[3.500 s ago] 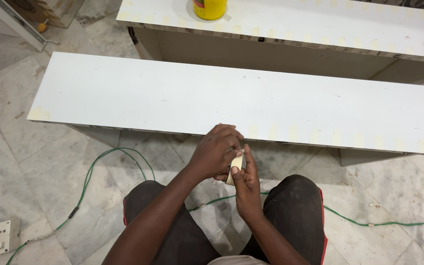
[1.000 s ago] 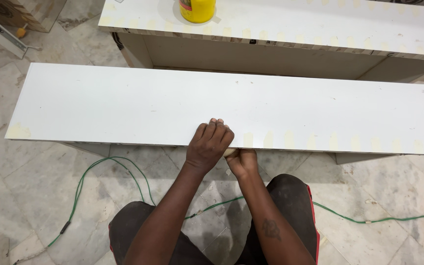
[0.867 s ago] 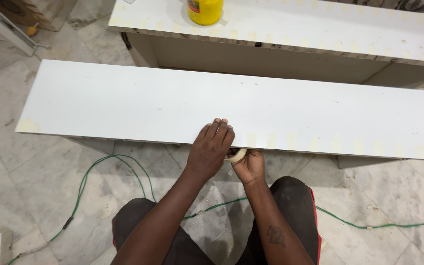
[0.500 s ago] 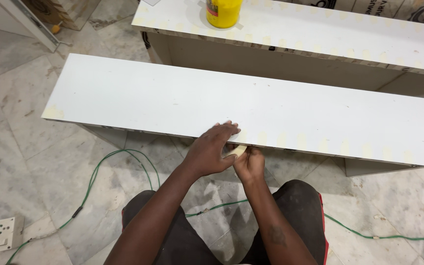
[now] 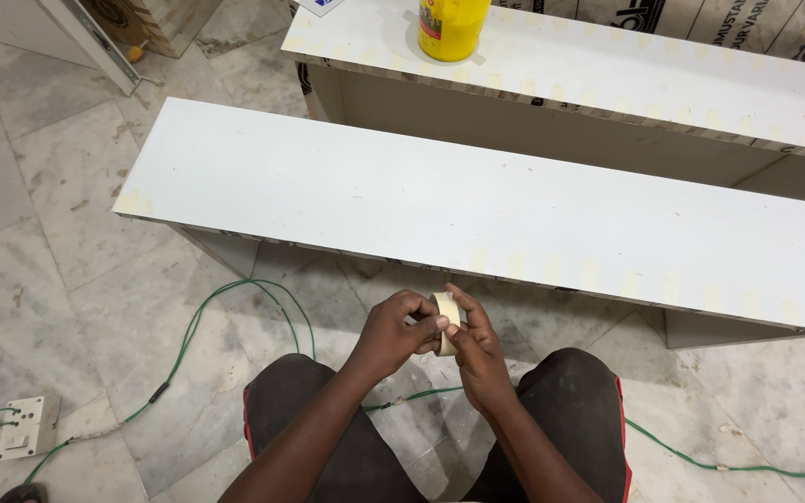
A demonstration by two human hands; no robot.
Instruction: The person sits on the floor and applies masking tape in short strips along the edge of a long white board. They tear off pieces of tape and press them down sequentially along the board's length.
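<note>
Both hands are closed on a small roll of pale tape (image 5: 446,321). The right hand (image 5: 479,349) wraps around the roll from the side. The left hand (image 5: 395,331) pinches at its rim with the fingertips, as if picking at the loose end. The roll sits in the air between the hands, just above the knees in dark trousers (image 5: 347,438) and just in front of the long white board (image 5: 477,210).

Many short pale strips of tape already sit in a row along the near edge of the board, mostly on its right half. One more strip sits at the far left corner. The left part of the near edge looks bare, so I think some taping is done and more is left.

Half a second ago the hands were up against the board's edge, with the left palm lying on top of it. Now they have pulled back toward the body, and both fuss with the roll.

A green wire (image 5: 235,307) curls over the marble floor (image 5: 39,251). A yellow bottle (image 5: 452,26) stands on the far white panel (image 5: 663,79).
</note>
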